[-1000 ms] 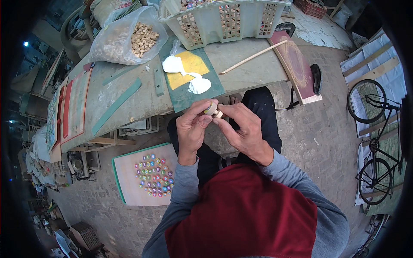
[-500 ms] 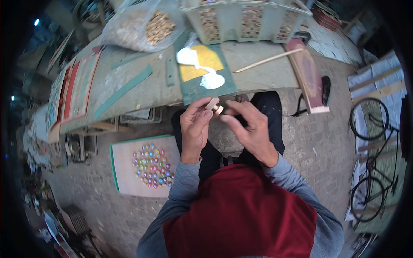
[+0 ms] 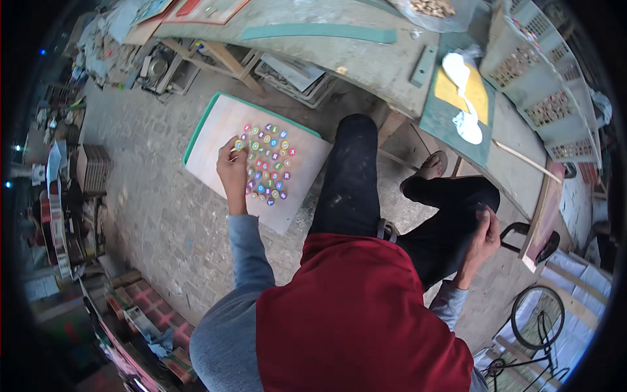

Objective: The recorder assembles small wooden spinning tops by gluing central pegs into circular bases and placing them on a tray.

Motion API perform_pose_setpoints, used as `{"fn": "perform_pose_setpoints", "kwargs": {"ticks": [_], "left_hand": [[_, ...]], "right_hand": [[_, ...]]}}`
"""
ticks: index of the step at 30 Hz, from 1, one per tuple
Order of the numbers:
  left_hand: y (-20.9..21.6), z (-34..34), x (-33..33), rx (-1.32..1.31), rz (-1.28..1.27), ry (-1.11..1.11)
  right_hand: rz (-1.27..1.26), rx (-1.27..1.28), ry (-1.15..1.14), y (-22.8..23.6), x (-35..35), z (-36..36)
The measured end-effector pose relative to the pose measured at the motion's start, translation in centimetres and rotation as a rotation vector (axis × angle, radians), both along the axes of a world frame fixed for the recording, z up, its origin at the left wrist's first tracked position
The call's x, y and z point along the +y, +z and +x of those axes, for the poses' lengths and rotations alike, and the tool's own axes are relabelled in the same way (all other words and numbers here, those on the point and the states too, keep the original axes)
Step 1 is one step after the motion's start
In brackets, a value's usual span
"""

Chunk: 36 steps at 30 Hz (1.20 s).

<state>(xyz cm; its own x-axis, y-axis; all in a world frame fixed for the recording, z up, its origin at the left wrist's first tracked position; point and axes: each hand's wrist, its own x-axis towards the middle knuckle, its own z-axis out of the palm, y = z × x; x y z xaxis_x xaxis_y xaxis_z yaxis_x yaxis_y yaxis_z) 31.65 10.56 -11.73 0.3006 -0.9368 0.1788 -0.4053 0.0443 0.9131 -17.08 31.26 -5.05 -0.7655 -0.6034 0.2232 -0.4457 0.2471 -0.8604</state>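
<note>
My left hand reaches down over a pale board with a green edge. Its thumb and fingers pinch a small round wooden piece at the left side of a group of bright round pieces with marked tops. Whether the pinched piece touches the board, I cannot tell. By my right knee, the fingers of my right hand are drawn together; anything inside them is hidden.
On the workbench lie green strips, a yellow sheet with white paste, a thin stick and a crate of small wooden pieces. A bicycle stands at the lower right.
My view has swung left. My left hand has carried the small wooden piece from above my lap to the board, and my right hand has moved away to my right knee.
</note>
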Motion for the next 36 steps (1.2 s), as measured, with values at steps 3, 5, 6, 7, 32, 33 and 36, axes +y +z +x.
{"fn": "perform_pose_setpoints", "kwargs": {"ticks": [3,5,6,7,32,33,36], "left_hand": [[-5.8,5.3,-0.4,0.026,0.282,0.275],[-9.6,7.4,-1.0,-0.122,0.328,0.265],[-11.4,8.0,-1.3,-0.078,0.358,0.251],[-12.9,8.4,-1.6,-0.153,0.329,0.218],[-23.4,-6.1,-9.6,-1.051,0.272,-0.075],[-23.3,-5.9,-9.5,-1.037,0.278,-0.089],[-22.6,-4.3,-9.0,-0.738,0.198,-0.059]], "right_hand": [[0.019,0.006,-0.033,-1.7,-0.2,-1.3],[0.051,0.023,-0.078,-2.7,-0.6,-1.8],[0.04,0.029,-0.057,-3.1,-0.8,-2.0],[0.047,0.038,-0.058,-3.4,-1.0,-2.1],[0.068,0.228,-0.089,-4.6,-2.4,-1.8],[0.08,0.234,-0.092,-4.6,-2.4,-1.8],[0.084,0.23,-0.085,-4.4,-2.4,-1.7]]}}
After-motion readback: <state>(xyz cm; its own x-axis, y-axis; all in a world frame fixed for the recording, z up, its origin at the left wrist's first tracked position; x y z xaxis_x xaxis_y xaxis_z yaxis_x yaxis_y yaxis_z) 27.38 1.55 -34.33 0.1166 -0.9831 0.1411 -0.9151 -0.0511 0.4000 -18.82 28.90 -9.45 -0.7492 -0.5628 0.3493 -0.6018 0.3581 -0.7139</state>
